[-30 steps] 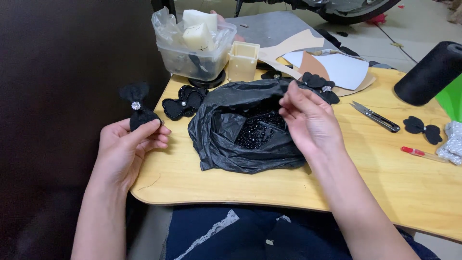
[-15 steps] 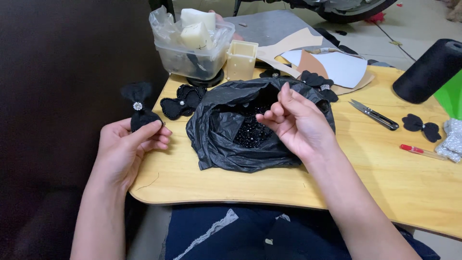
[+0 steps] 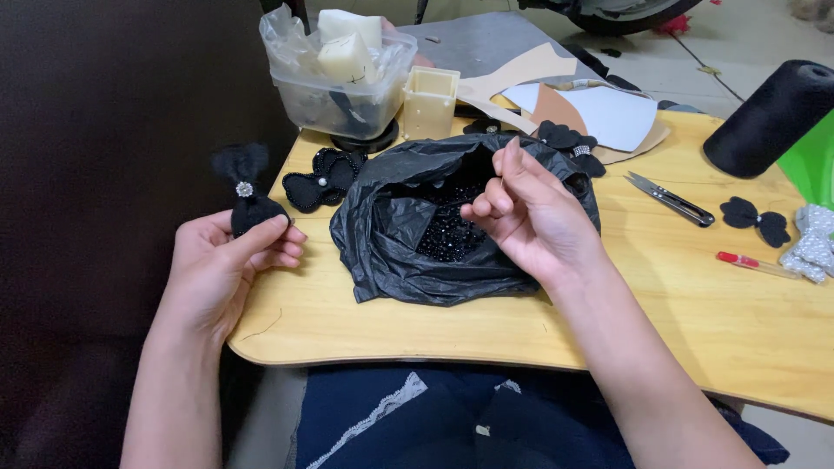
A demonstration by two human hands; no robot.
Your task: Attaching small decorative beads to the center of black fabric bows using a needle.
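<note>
where the black bow (image 3: 248, 198) sticks up off the table's left edge, pinched at its lower half between thumb and curled fingers of the left hand (image 3: 228, 260); fuzzy upper loops, small sparkling stone at the knot. over the open black plastic bag (image 3: 408, 252), full of small glossy black beads (image 3: 447, 230), the right hand (image 3: 530, 217), fingertips drawn together, whether gripping a bead cannot tell. behind the bag, a clear plastic tub (image 3: 334, 82) holding pale blocks; beside it a small cream box (image 3: 429, 102). on the wooden table (image 3: 695, 321), more black bows (image 3: 323, 178), snips (image 3: 669, 198), a dark thread cone (image 3: 769, 117).
</note>
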